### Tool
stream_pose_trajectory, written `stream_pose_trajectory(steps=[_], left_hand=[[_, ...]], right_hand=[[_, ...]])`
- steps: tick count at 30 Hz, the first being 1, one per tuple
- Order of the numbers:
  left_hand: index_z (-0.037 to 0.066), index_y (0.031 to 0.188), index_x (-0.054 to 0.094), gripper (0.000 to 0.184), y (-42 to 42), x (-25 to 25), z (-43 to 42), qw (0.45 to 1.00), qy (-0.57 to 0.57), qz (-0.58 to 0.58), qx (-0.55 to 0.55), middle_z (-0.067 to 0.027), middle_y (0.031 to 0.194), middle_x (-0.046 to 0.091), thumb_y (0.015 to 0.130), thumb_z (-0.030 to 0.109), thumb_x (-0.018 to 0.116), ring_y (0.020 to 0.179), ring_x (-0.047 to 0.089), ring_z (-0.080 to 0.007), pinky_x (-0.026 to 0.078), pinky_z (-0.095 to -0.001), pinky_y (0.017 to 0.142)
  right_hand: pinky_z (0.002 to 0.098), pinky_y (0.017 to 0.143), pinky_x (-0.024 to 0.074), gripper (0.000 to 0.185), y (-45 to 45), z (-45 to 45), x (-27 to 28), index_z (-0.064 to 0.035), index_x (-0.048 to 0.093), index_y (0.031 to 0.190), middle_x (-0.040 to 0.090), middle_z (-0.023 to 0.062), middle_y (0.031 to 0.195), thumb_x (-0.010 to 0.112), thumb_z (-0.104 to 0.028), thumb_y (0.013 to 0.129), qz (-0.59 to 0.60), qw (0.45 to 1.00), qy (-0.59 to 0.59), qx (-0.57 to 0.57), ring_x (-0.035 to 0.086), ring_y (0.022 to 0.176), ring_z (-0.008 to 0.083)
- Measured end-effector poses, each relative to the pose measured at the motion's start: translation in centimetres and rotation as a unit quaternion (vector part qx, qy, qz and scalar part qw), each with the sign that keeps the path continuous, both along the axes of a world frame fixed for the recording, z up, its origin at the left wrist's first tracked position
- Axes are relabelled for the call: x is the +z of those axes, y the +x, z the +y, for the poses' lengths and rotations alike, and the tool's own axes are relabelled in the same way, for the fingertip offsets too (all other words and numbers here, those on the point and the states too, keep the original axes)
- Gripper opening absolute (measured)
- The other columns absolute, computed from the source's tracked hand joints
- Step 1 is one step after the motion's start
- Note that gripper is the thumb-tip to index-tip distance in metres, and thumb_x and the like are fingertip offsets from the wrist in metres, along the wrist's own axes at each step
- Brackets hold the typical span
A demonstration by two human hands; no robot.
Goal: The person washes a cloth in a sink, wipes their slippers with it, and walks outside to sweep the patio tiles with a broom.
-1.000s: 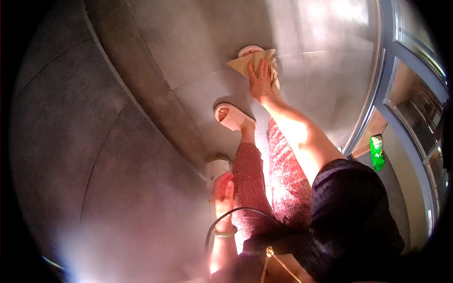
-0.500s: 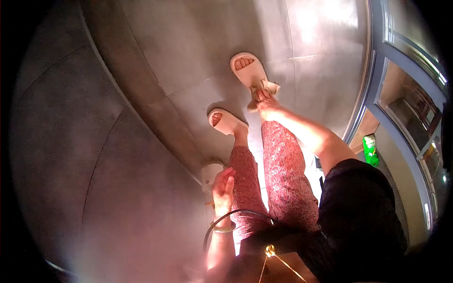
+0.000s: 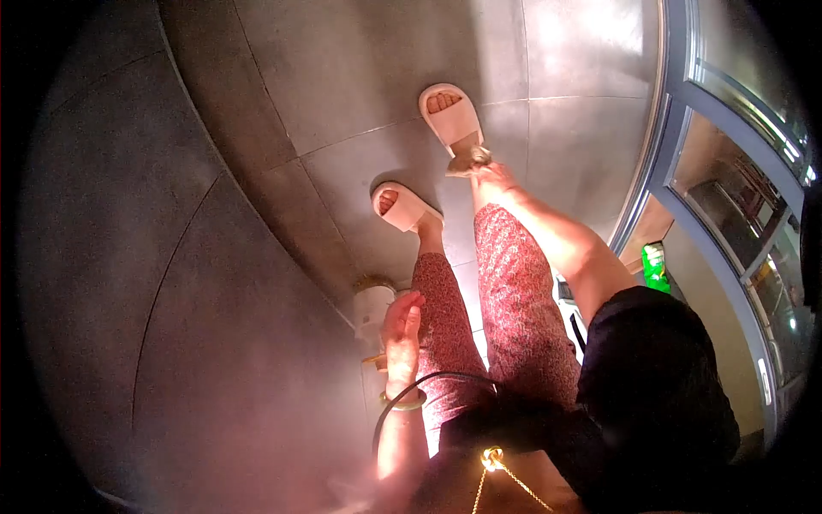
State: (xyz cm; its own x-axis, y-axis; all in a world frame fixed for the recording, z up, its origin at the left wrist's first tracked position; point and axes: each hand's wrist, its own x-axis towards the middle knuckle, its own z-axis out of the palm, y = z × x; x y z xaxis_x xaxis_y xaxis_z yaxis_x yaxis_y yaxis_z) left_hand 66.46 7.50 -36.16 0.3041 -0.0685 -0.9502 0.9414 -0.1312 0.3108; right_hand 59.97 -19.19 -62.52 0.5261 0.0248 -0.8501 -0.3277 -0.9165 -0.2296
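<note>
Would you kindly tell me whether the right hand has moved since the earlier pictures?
Yes: against the floor-tile joint, the right hand, with the cloth, has moved back from over the right sandal toward the red trouser leg.

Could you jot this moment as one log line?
right hand: holding crumpled tan cloth | left hand: nothing visible in it, beside patterned trousers | footwear: pale slides
</note>
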Motion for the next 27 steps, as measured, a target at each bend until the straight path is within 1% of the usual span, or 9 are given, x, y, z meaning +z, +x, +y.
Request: stream_pose_trajectory(steps=[4, 6, 9, 11, 15, 16, 17, 21, 27], left_hand=[[-0.002, 0.108, 0.051, 0.025, -0.2, 0.4, -0.2, 0.999, -0.014, -0.016, 0.031, -0.0094, 0.102, 0.056, 0.087, 0.012, 0.052, 0.097, 0.052, -0.0167, 0.038, -0.027, 0.088], [-0.002, 0.107, 0.051, 0.024, -0.8, 0.3, -0.2, 0.999, -0.016, -0.015, 0.035, -0.0096, 0.102, 0.056, 0.087, 0.012, 0.052, 0.097, 0.052, -0.0167, 0.038, -0.0269, 0.088], [-0.001, 0.107, 0.052, 0.024, -1.4, 0.0, -0.4, 1.0, -0.007, 0.005, 0.029, -0.0099, 0.102, 0.057, 0.087, 0.012, 0.051, 0.097, 0.052, -0.0166, 0.038, -0.0266, 0.087], [-0.001, 0.108, 0.052, 0.024, -0.8, -0.2, -0.5, 0.999, 0.004, 0.028, 0.018, -0.0099, 0.102, 0.057, 0.087, 0.012, 0.051, 0.097, 0.051, -0.016, 0.037, -0.0261, 0.087], [-0.001, 0.107, 0.052, 0.025, -0.6, -0.2, -0.1, 0.999, 0.023, 0.02, 0.015, -0.0096, 0.101, 0.057, 0.088, 0.015, 0.05, 0.096, 0.052, -0.0159, 0.038, -0.0264, 0.087], [-0.001, 0.107, 0.052, 0.025, -0.7, -0.2, 0.3, 0.999, 0.022, 0.022, 0.015, -0.0096, 0.101, 0.057, 0.088, 0.015, 0.05, 0.096, 0.052, -0.0159, 0.038, -0.0264, 0.087], [0.0, 0.107, 0.052, 0.026, -1.0, -0.4, 0.6, 0.999, 0.022, 0.028, 0.011, -0.0097, 0.101, 0.057, 0.088, 0.016, 0.05, 0.095, 0.052, -0.0162, 0.038, -0.0265, 0.086], [-0.001, 0.105, 0.053, 0.023, -1.4, -0.9, 0.0, 0.999, 0.017, 0.018, 0.022, -0.0103, 0.101, 0.058, 0.088, 0.013, 0.048, 0.095, 0.054, -0.0172, 0.04, -0.028, 0.087], [-0.003, 0.103, 0.054, 0.026, -1.6, -1.3, -1.3, 0.996, -0.018, 0.012, 0.088, -0.0142, 0.102, 0.058, 0.092, 0.016, 0.04, 0.095, 0.056, -0.0221, 0.042, -0.0333, 0.089]], right_hand=[[0.0353, 0.075, 0.0475, 0.032, -8.1, -5.3, -0.1, -0.0068, 0.056, 0.109, 0.061, 0.0126, 0.1, 0.042, -0.024, 0.086, 0.149, 0.921, 0.14, -0.332, 0.059, 0.089, 0.0215], [0.0323, 0.081, 0.0442, 0.035, -6.1, -5.5, 4.6, -0.0043, 0.056, 0.11, 0.058, 0.0081, 0.107, 0.04, -0.025, 0.088, 0.333, 0.689, 0.131, -0.631, 0.055, 0.093, 0.0177], [0.0319, 0.086, 0.0408, 0.034, -2.7, -2.9, 0.4, -0.0045, 0.054, 0.112, 0.058, 0.0096, 0.105, 0.042, -0.025, 0.088, 0.232, 0.708, 0.129, -0.655, 0.052, 0.098, 0.0188], [0.0321, 0.085, 0.0414, 0.034, -2.2, -1.5, -0.8, -0.0023, 0.054, 0.109, 0.057, 0.0087, 0.104, 0.043, -0.027, 0.088, -0.001, 0.628, 0.27, -0.73, 0.052, 0.097, 0.0181], [0.0365, 0.075, 0.0456, 0.025, -5.6, 0.2, -15.0, -0.0019, 0.058, 0.095, 0.06, 0.0121, 0.094, 0.047, -0.021, 0.083, -0.02, 0.875, 0.007, -0.484, 0.057, 0.088, 0.0237], [0.0399, 0.069, 0.0476, 0.021, -5.3, 1.5, -15.5, -0.0026, 0.062, 0.084, 0.063, 0.0171, 0.084, 0.049, -0.019, 0.079, -0.051, 0.918, -0.133, -0.369, 0.061, 0.081, 0.0289], [0.0399, 0.074, 0.0468, 0.023, 2.7, 0.5, -3.5, -0.0066, 0.056, 0.098, 0.06, 0.0174, 0.095, 0.048, -0.018, 0.08, 0.105, 0.942, -0.088, -0.307, 0.059, 0.089, 0.0298], [0.0408, 0.072, 0.0475, 0.019, 0.9, 0.2, -1.8, -0.0084, 0.058, 0.092, 0.059, 0.0197, 0.09, 0.045, -0.016, 0.079, 0.092, 0.993, 0.017, -0.077, 0.058, 0.087, 0.0324], [0.0389, 0.072, 0.0479, 0.03, 6.7, 9.0, 0.3, -0.0057, 0.058, 0.102, 0.063, 0.0146, 0.085, 0.052, -0.017, 0.075, -0.077, 0.974, 0.207, -0.056, 0.061, 0.08, 0.0309]])
